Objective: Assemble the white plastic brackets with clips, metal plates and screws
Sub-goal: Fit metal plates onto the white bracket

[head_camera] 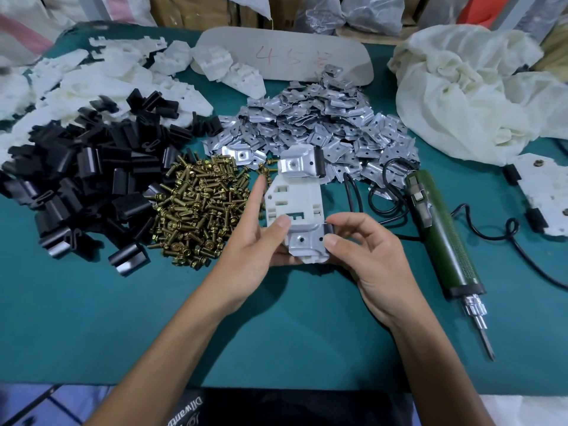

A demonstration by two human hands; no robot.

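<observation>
Head view: both hands hold 1 white bracket above the green counter. Left hand grips its lower left edge, forefinger outstretched; right hand pinches the black clip beside the lower metal plate. Brass screws lie piled left of it.

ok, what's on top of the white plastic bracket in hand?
White plastic bracket: two silver metal plates, black clips at their right edges. Plate holes empty. Underside hidden.
</observation>
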